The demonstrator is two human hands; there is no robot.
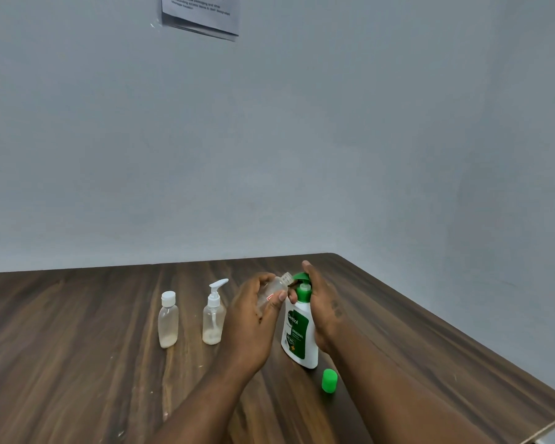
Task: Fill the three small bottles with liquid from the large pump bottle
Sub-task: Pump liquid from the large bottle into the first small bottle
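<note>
My left hand (253, 312) grips a small clear uncapped bottle (274, 291), tilted so its threaded neck sits under the spout of the large white and green pump bottle (298, 334). My right hand (322, 302) lies over the green pump head (302, 278), fingers straight on top and thumb in front near the neck. To the left stand two more small bottles: one with a white screw cap (168, 320) and one with a white pump top (213, 314). Each of these holds a little pale liquid at the bottom.
A loose green cap (329, 380) lies on the dark wooden table (77, 363), just in front of the pump bottle. The table's right edge runs diagonally toward the near right corner. A grey wall stands behind, with a paper notice (202, 14) high up.
</note>
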